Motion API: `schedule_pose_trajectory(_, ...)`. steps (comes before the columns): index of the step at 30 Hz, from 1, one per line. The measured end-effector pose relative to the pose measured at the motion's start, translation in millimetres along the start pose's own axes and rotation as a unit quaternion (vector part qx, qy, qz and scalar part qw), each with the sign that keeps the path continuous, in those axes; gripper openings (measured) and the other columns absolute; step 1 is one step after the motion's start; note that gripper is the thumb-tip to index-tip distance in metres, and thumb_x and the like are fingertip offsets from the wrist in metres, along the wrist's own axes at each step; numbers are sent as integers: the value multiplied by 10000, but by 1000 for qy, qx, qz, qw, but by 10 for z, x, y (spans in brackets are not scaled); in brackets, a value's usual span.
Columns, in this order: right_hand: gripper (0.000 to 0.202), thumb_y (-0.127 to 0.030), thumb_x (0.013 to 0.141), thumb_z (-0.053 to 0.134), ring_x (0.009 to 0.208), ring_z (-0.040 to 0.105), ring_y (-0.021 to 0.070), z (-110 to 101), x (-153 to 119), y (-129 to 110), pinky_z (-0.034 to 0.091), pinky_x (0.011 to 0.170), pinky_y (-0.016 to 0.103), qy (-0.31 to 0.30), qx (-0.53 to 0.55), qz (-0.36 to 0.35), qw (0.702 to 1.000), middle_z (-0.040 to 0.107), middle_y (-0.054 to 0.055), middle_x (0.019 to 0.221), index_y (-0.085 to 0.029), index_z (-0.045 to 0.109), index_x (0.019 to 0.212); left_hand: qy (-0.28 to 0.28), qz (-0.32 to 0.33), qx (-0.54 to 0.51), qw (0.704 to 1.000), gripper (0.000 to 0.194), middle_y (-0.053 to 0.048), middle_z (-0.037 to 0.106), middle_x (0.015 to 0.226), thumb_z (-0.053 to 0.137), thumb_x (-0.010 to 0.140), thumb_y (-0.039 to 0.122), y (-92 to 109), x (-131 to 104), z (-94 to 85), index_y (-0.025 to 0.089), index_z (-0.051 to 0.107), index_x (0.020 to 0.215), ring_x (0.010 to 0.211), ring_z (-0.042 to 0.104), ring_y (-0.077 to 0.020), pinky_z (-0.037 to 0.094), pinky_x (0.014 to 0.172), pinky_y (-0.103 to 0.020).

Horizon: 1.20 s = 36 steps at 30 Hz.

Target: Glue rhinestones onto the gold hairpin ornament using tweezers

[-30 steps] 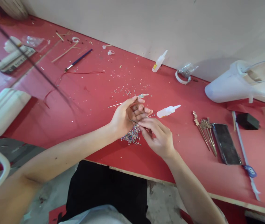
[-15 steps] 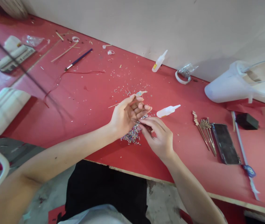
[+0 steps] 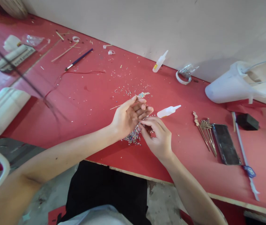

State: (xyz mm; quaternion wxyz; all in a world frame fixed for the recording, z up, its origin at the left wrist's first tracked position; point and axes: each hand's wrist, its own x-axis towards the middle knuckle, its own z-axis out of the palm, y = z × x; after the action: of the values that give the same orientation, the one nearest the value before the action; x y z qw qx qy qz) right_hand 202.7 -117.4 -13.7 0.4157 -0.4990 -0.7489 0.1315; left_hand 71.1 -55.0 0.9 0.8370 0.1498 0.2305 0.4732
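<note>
My left hand [image 3: 127, 115] is palm up over the red table, its thumb and index finger pinching a small ornamented hairpin [image 3: 142, 95] whose thin stick pokes out left behind the hand. Close beside the palm, my right hand [image 3: 157, 134] is closed at the fingertips on a thin metal tool [image 3: 136, 120], perhaps tweezers, with its tip over the left palm. Beneath both hands lies a pile of tiny multicoloured beads [image 3: 133, 137], partly hidden by them. More bits are scattered behind the left hand.
Right of the hands lie a glue bottle [image 3: 168, 111], gold hairpins [image 3: 209, 134], a phone [image 3: 226, 144] and a black block [image 3: 247, 121]. Farther back are another bottle [image 3: 160, 62], a tape roll [image 3: 183, 77] and a white pitcher [image 3: 229, 82]. A brush [image 3: 79, 59] lies left.
The ornamented hairpin has shifted slightly right with my left fingers. My right hand has moved a little left, and the thin tool has turned slightly in its fingertips.
</note>
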Motion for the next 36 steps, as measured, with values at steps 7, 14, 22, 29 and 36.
schedule_pose_trajectory(7, 159, -90, 847, 596, 770, 644, 152, 15, 8, 8, 547, 642, 279, -5, -4, -16, 1000, 673, 60, 929, -211, 627, 946, 3, -11, 10, 1000, 249, -6, 579, 686, 519, 909, 362, -8, -1, -6, 191, 619, 758, 833, 665, -155, 517, 907, -316)
schedule_pose_trajectory(14, 152, -98, 855, 583, 830, 656, 168, 26, 11, 21, 558, 698, 304, 2, -11, -30, 999, 681, 62, 925, -211, 634, 944, -28, -7, -32, 999, 236, -4, 586, 685, 534, 910, 335, -25, -1, -33, 162, 636, 785, 799, 665, -151, 517, 883, -304)
schedule_pose_trajectory(22, 151, -98, 857, 588, 813, 656, 165, 30, 14, 23, 561, 684, 307, 4, -17, -33, 999, 683, 59, 913, -212, 636, 944, -18, -9, -12, 1000, 249, 1, 575, 682, 520, 913, 346, -21, -2, -23, 172, 629, 773, 785, 660, -145, 511, 885, -308)
schedule_pose_trajectory(29, 184, -85, 836, 616, 790, 649, 148, -2, 6, 14, 554, 627, 278, 18, -4, -30, 999, 678, 46, 913, -213, 651, 962, -15, -7, 56, 998, 250, 4, 569, 665, 529, 903, 374, -5, 37, -53, 179, 636, 790, 775, 649, -143, 512, 839, -295)
schedule_pose_trajectory(36, 163, -105, 820, 646, 801, 639, 154, -134, 37, 43, 546, 612, 265, 80, -8, 5, 997, 672, 38, 868, -214, 672, 939, -32, 25, 230, 972, 245, 10, 543, 636, 555, 892, 354, -14, 122, -180, 160, 666, 792, 647, 587, -100, 505, 706, -243)
